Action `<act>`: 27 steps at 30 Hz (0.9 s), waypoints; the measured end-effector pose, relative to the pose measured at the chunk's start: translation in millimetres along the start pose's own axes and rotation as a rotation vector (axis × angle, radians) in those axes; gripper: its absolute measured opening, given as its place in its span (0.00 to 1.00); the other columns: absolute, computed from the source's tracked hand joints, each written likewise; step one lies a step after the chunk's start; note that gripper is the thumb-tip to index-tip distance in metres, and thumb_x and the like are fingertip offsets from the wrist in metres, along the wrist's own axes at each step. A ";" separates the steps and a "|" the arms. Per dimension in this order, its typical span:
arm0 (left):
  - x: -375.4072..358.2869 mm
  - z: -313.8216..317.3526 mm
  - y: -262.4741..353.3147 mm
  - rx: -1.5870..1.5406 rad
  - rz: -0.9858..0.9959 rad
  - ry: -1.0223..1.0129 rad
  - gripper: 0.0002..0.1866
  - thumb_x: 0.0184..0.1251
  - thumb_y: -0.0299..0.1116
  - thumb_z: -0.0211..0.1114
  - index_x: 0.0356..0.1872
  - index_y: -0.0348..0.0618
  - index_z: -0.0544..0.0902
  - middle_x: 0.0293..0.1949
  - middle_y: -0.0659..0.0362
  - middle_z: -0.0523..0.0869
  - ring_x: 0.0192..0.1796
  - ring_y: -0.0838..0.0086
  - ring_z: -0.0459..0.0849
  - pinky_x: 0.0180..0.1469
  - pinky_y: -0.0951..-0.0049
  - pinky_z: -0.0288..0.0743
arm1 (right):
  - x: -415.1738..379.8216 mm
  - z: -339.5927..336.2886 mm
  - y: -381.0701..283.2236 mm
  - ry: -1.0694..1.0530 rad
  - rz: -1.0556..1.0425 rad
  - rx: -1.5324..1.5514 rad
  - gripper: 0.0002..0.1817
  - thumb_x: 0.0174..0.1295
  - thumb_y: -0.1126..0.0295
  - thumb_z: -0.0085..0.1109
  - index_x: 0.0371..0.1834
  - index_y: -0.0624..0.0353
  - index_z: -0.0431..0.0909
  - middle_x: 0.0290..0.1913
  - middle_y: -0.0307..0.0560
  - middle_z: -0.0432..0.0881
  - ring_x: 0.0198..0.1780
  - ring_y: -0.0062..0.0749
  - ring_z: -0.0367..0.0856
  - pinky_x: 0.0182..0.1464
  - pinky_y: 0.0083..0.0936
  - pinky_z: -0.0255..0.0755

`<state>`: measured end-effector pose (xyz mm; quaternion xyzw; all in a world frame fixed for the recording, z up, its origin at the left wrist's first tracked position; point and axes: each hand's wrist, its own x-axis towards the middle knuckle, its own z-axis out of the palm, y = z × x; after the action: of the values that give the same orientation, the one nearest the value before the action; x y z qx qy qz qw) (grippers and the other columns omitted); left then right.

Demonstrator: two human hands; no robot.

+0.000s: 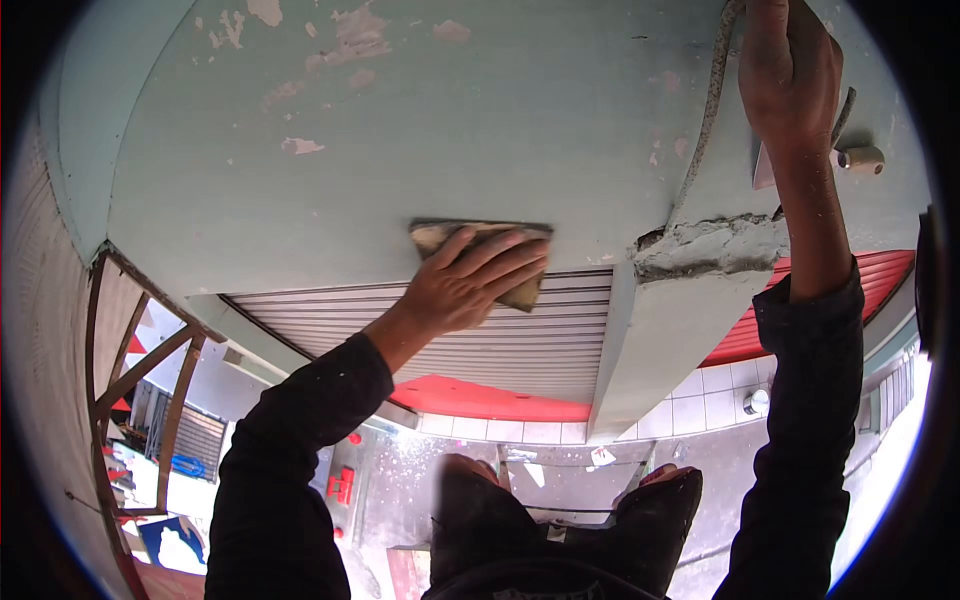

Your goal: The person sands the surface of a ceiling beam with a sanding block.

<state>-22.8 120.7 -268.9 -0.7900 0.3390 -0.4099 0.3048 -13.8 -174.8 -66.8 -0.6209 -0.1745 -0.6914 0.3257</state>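
My left hand (462, 278) presses a worn, yellowish-brown sheet of sandpaper (524, 292) against the pale green wall (380, 165). Its fingers lie across the sheet, just above the wall's lower edge. Raised at the upper right, my right hand (792, 85) is closed, with its fingertips cut off by the frame's top. A grey, speckled cable (714, 95) runs up beside that hand, and a short piece of similar cable shows on its other side. What the right hand grips is hidden.
Broken plaster (715, 245) lines a ledge above the pillar (650, 340). A metal pipe stub (862, 159) sticks out near my right wrist. Below are a ribbed shutter (480, 325), a red shutter (745, 325) and a rusty metal frame (178, 410) at left. The ground lies far below my legs.
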 end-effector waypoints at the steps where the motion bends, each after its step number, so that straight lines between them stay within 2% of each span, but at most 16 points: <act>1: -22.8 4.7 -5.7 -0.012 -0.014 -0.004 0.30 0.72 0.44 0.55 0.76 0.70 0.69 0.80 0.78 0.63 0.82 0.79 0.56 0.87 0.55 0.33 | -0.5 0.7 1.9 -0.004 -0.032 0.006 0.33 0.82 0.46 0.39 0.29 0.69 0.72 0.23 0.61 0.69 0.26 0.45 0.69 0.35 0.41 0.65; 3: -45.5 7.3 -17.3 -0.019 -0.026 0.040 0.29 0.72 0.43 0.55 0.75 0.70 0.71 0.79 0.77 0.64 0.82 0.79 0.55 0.86 0.54 0.32 | 1.8 -3.9 9.5 -0.047 -0.108 0.070 0.33 0.82 0.47 0.39 0.29 0.69 0.72 0.23 0.61 0.69 0.26 0.45 0.69 0.35 0.40 0.66; 5: -45.7 10.7 -9.6 -0.048 -0.039 0.016 0.28 0.71 0.41 0.58 0.73 0.69 0.74 0.79 0.75 0.65 0.83 0.75 0.52 0.86 0.51 0.30 | -1.5 -0.2 5.2 0.010 -0.087 0.066 0.32 0.82 0.48 0.39 0.29 0.68 0.72 0.23 0.60 0.69 0.26 0.45 0.69 0.35 0.40 0.66; 6: -39.5 9.9 -6.3 -0.057 -0.048 0.005 0.27 0.71 0.40 0.60 0.71 0.69 0.76 0.79 0.74 0.65 0.84 0.73 0.50 0.85 0.50 0.28 | -5.4 12.0 -14.3 0.111 -0.027 0.004 0.32 0.82 0.49 0.39 0.29 0.68 0.72 0.23 0.60 0.69 0.25 0.45 0.69 0.35 0.40 0.66; 8: 1.9 1.7 8.5 -0.079 -0.021 0.025 0.30 0.72 0.43 0.54 0.75 0.67 0.71 0.80 0.77 0.62 0.83 0.76 0.54 0.86 0.53 0.31 | -4.1 14.5 -21.9 0.146 0.020 0.002 0.31 0.83 0.51 0.39 0.29 0.68 0.72 0.22 0.60 0.68 0.25 0.44 0.69 0.34 0.39 0.65; 10: 44.2 -2.7 28.2 -0.072 0.011 0.055 0.33 0.73 0.44 0.51 0.80 0.62 0.62 0.83 0.73 0.55 0.84 0.75 0.52 0.86 0.54 0.30 | -0.3 1.0 -1.4 0.011 -0.014 0.084 0.30 0.83 0.52 0.39 0.29 0.68 0.71 0.22 0.59 0.68 0.25 0.44 0.69 0.34 0.38 0.65; 11: 59.7 -3.0 39.1 -0.064 0.026 0.067 0.32 0.73 0.44 0.51 0.79 0.63 0.64 0.82 0.74 0.57 0.83 0.75 0.52 0.87 0.54 0.31 | 1.5 -4.8 9.9 -0.049 -0.036 0.105 0.30 0.83 0.52 0.39 0.29 0.68 0.71 0.22 0.59 0.68 0.25 0.44 0.69 0.34 0.38 0.65; 13: 75.9 -1.9 50.5 -0.046 0.056 0.091 0.30 0.73 0.45 0.51 0.77 0.66 0.69 0.81 0.74 0.61 0.83 0.76 0.54 0.87 0.54 0.33 | 3.9 -1.1 17.3 -0.027 -0.054 0.078 0.30 0.83 0.50 0.39 0.29 0.67 0.71 0.23 0.56 0.68 0.26 0.41 0.68 0.35 0.37 0.65; 16: 58.3 6.3 44.5 -0.068 0.095 0.063 0.30 0.73 0.46 0.50 0.77 0.67 0.68 0.81 0.76 0.60 0.83 0.80 0.53 0.87 0.55 0.34 | -0.7 6.2 11.1 0.017 -0.040 0.022 0.32 0.82 0.47 0.39 0.29 0.66 0.71 0.23 0.53 0.67 0.28 0.37 0.67 0.36 0.36 0.65; 19: 3.0 14.6 17.9 0.081 0.158 0.036 0.35 0.74 0.48 0.51 0.81 0.64 0.58 0.83 0.76 0.52 0.83 0.82 0.50 0.87 0.58 0.31 | -5.6 12.8 -0.2 0.073 -0.010 -0.027 0.33 0.82 0.44 0.38 0.29 0.65 0.71 0.24 0.49 0.67 0.29 0.32 0.66 0.37 0.35 0.64; 21: -39.9 20.2 -6.6 0.110 0.173 -0.028 0.34 0.74 0.49 0.51 0.81 0.68 0.59 0.82 0.80 0.54 0.83 0.85 0.50 0.88 0.60 0.30 | -9.9 19.2 -8.4 0.125 0.012 -0.065 0.34 0.81 0.43 0.38 0.29 0.65 0.71 0.24 0.46 0.67 0.30 0.29 0.65 0.38 0.34 0.64; 23: -70.3 21.7 -24.5 0.078 0.131 -0.021 0.29 0.72 0.47 0.54 0.76 0.73 0.69 0.80 0.83 0.60 0.82 0.86 0.52 0.87 0.58 0.30 | -7.6 7.9 -1.2 0.040 -0.030 -0.057 0.35 0.81 0.42 0.39 0.28 0.64 0.71 0.24 0.45 0.67 0.30 0.30 0.65 0.38 0.34 0.64; 24: -75.4 19.0 -26.7 0.058 0.107 -0.036 0.29 0.72 0.46 0.55 0.75 0.74 0.70 0.80 0.83 0.61 0.83 0.84 0.51 0.87 0.57 0.30 | -8.6 8.0 0.3 0.039 -0.036 -0.077 0.35 0.81 0.41 0.39 0.28 0.64 0.70 0.24 0.44 0.67 0.30 0.30 0.64 0.39 0.34 0.64; 25: -74.6 20.6 -25.2 0.047 0.094 -0.029 0.29 0.72 0.46 0.55 0.75 0.75 0.70 0.80 0.83 0.61 0.83 0.84 0.51 0.87 0.57 0.30 | -11.7 19.2 -0.3 0.125 -0.016 -0.144 0.35 0.81 0.41 0.39 0.27 0.64 0.70 0.23 0.44 0.66 0.30 0.30 0.64 0.38 0.34 0.64; 27: -71.1 19.8 -19.1 0.024 0.062 -0.020 0.29 0.72 0.45 0.56 0.75 0.75 0.70 0.80 0.82 0.62 0.83 0.82 0.50 0.87 0.56 0.30 | -6.6 25.4 13.1 0.110 0.035 -0.193 0.35 0.80 0.41 0.40 0.27 0.64 0.70 0.23 0.44 0.66 0.30 0.31 0.64 0.39 0.34 0.64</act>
<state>-31.3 191.8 -295.2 -0.7794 0.3553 -0.3964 0.3305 14.0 -166.3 -71.0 -0.6132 -0.0783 -0.7323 0.2855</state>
